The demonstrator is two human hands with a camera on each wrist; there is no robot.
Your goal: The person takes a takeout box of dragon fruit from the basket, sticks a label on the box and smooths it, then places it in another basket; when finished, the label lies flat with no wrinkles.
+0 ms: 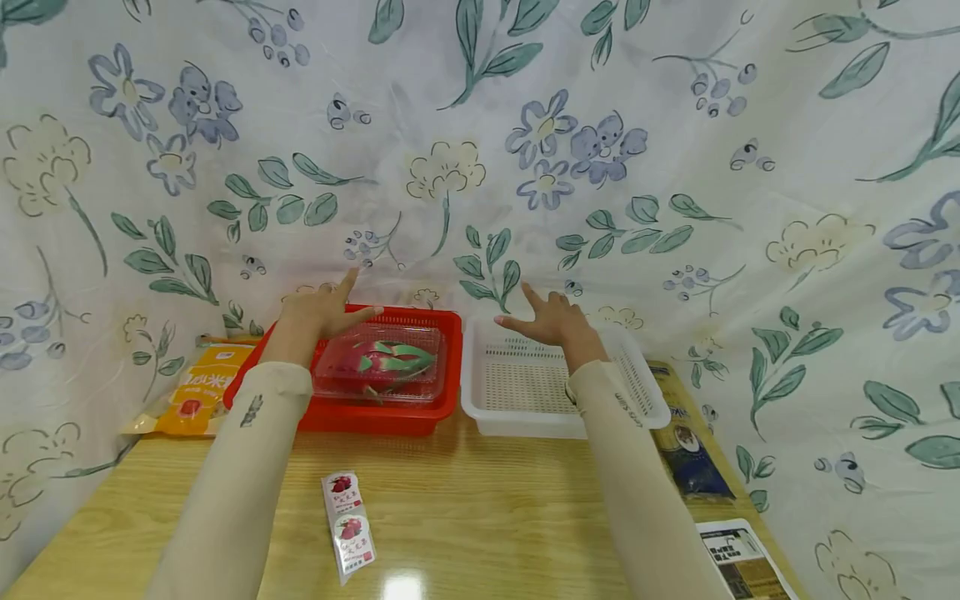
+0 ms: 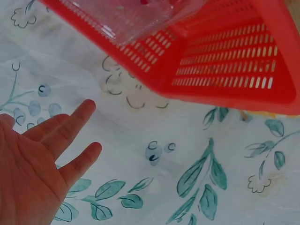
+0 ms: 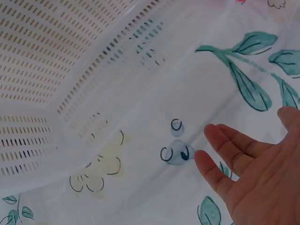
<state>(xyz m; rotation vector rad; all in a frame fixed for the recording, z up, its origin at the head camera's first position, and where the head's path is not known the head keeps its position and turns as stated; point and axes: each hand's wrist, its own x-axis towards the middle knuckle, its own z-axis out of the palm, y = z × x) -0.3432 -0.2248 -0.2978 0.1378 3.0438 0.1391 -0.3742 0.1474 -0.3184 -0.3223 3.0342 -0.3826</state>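
Red plastic basket (image 1: 420, 417) sits left of centre in the head view, holding a clear clamshell box (image 1: 378, 367) with what looks like a dragon fruit inside. Above its far left corner the left hand (image 1: 322, 310) is spread flat — gripping nothing. Beside it, the white basket (image 1: 525, 421) has the right hand (image 1: 551, 321) splayed over its far rim, also empty. Floral cloth (image 1: 480, 150) hangs close behind. Lower centre lies a sticker strip (image 1: 347, 525); an orange packet (image 1: 198, 392) at far left.
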